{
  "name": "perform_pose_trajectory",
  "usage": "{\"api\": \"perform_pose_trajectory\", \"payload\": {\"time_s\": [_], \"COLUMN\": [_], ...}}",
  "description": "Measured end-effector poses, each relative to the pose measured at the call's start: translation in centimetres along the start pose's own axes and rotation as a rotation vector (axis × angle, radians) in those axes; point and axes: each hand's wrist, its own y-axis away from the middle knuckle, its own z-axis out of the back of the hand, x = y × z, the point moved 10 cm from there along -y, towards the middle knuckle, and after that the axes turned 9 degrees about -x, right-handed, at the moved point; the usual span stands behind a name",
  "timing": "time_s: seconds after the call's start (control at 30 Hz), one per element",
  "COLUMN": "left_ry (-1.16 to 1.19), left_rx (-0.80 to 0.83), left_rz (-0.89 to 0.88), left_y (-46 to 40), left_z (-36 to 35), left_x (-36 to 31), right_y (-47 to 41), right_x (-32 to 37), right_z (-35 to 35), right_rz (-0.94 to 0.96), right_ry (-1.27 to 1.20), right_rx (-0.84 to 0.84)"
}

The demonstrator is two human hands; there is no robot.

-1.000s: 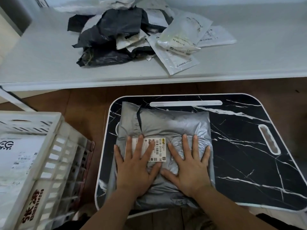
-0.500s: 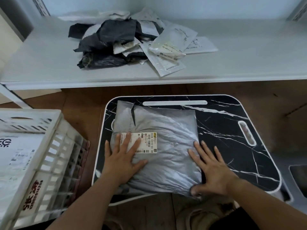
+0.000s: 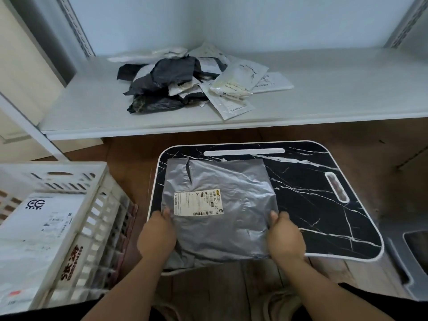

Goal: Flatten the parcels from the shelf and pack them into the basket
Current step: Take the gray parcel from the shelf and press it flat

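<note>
Head view. Grey parcel (image 3: 220, 205): crinkled, glossy plastic mailer, roughly rectangular, with a white printed shipping label (image 3: 198, 203) on top and a slit-like fold near its far left corner. It lies on a lap tray (image 3: 324, 205) with a black marble-pattern top, white veins, white rounded rim, one long slot at the far edge and one short slot at the right.

Left hand (image 3: 157, 235) grips the parcel's near left edge, thumb on top, fingers curled under. Right hand (image 3: 286, 237) grips the near right edge the same way. The near edge of the parcel overhangs the tray rim; whether it is lifted off the surface cannot be told.

Basket (image 3: 97, 218) at left, beside the tray: white slatted plastic crate with red print on its side, holding flat white parcels (image 3: 41, 230) with black print.

Shelf (image 3: 324, 93) beyond the tray: smooth, pale board. On it, a loose heap of parcels (image 3: 185, 82), crumpled black bags on the left and flat white and translucent pouches on the right. Brown wood-look floor (image 3: 129, 154) underneath.
</note>
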Motion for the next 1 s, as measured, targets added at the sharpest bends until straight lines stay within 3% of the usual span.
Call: {"api": "perform_pose_trajectory", "payload": {"time_s": [0.13, 0.33, 0.4, 0.5, 0.7, 0.9, 1.0], "left_ry": [-0.006, -0.137, -0.223, -0.268, -0.299, -0.42, -0.415], "left_rx": [-0.033, -0.021, -0.107, -0.165, 0.058, 0.162, 0.122], "left_rz": [-0.062, -0.018, -0.078, -0.35, -0.647, -0.683, -0.724], "left_y": [0.3, 0.5, -0.1, -0.4, -2.0, -3.8, -4.5], "left_z": [0.9, 0.7, 1.3, 0.4, -4.4, -8.1, -10.1], "left_x": [-0.5, 1.9, 1.2, -2.7, -10.1, -12.1, -11.7], "right_y": [-0.3, -0.8, -1.5, -1.1, -2.2, -3.8, -4.4], "right_x": [0.4, -0.8, 1.2, 6.7, 13.7, 15.9, 15.3], "right_z": [1.9, 0.6, 1.4, 1.4, -5.0, -9.5, -10.9], "right_rz": [0.06, 0.056, 0.21, 0.544, 0.797, 0.895, 0.896], "right_ry": [0.007, 0.12, 0.179, 0.232, 0.433, 0.528, 0.472], "right_rx": [-0.059, 0.017, -0.099, -0.207, 0.157, 0.212, 0.228]}}
